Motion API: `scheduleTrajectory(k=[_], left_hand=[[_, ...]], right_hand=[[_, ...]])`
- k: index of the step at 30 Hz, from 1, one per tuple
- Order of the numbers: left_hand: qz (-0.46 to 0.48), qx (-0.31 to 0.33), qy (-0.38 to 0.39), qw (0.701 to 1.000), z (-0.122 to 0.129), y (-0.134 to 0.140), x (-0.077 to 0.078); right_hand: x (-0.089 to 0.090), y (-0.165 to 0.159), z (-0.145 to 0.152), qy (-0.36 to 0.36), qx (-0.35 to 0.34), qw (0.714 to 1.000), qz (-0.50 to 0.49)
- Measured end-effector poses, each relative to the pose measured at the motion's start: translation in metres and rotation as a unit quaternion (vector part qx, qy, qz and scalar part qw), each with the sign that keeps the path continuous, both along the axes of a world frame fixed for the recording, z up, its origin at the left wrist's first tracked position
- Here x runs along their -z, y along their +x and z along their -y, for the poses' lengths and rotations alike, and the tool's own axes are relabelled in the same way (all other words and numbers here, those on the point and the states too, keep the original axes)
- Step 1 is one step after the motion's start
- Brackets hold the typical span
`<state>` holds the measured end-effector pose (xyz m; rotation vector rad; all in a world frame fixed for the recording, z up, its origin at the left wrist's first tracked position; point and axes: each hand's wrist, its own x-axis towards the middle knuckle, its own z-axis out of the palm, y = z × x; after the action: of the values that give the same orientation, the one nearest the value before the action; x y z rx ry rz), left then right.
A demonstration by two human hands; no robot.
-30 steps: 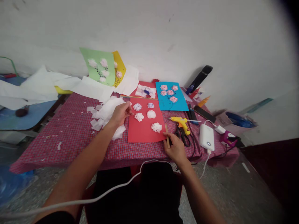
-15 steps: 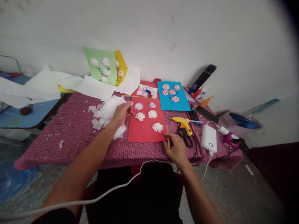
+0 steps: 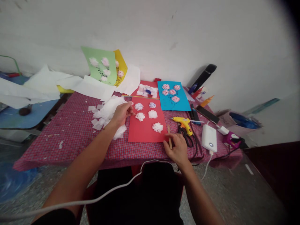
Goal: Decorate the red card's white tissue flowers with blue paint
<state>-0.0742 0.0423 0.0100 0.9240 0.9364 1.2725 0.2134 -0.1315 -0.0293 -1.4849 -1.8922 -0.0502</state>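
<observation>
Anything in the left grip (image 3: 122, 115) is too small to tell; the right grip (image 3: 177, 149) hides part of the wooden stick (image 3: 168, 128), the glue gun (image 3: 184, 121) covers some of the scissors (image 3: 183, 132), and the left edge cuts off the white cable (image 3: 70, 203)

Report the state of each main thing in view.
Red card: flat, five tufts on it.
Blue card: five tufts on it.
Green card: leaning against the wall.
Glue gun: lying on its side.
Scissors: partly hidden, blades unclear.
Power bank: display lit, cable attached.
Wooden stick: at right hand, grip unclear.
Left hand: fingers curled.
</observation>
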Motion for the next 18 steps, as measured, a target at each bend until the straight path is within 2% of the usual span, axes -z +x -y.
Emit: scheduleTrajectory(k=[7,18], left_hand=[[0.001,0.004,0.007,1.000,-0.0011,-0.0006,0.0023],[-0.001,0.004,0.007,1.000,-0.0009,-0.0002,0.0015]], right_hand=[[-0.0023,-0.0007,0.0020,0.001,0.005,1.000,-0.016],[0.0046,0.0026,0.0009,-0.007,-0.003,0.999,-0.035]])
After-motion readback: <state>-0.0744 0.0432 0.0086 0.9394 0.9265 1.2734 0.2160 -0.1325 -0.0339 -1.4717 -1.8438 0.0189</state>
